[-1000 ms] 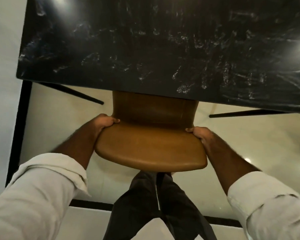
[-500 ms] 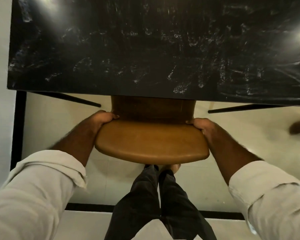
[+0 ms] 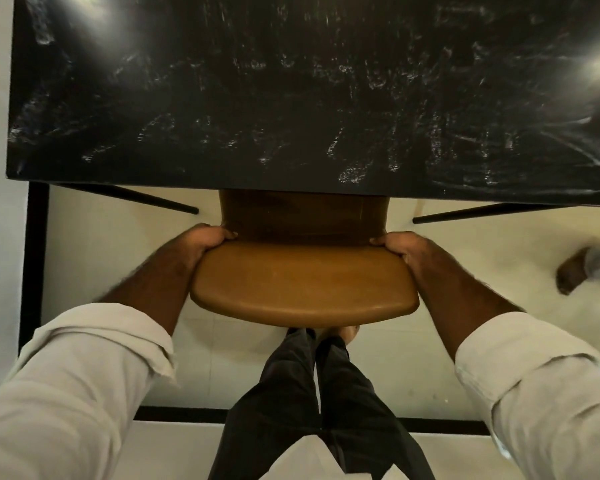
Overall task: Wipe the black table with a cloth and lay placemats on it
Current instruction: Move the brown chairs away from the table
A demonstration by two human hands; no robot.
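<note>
One black table, one tan chair, two hands, left and right.

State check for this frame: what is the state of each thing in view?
Black table: top streaked with smears, no placemats on the visible part.
Brown chair: seat under the table edge, back held on both sides.
Left hand: curled round the chair back's left side.
Right hand: curled round its right side.

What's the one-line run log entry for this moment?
chair: partly under black table | left hand: grips its back | right hand: grips its back | tabletop: streaked | cloth, placemats: not in view
</note>
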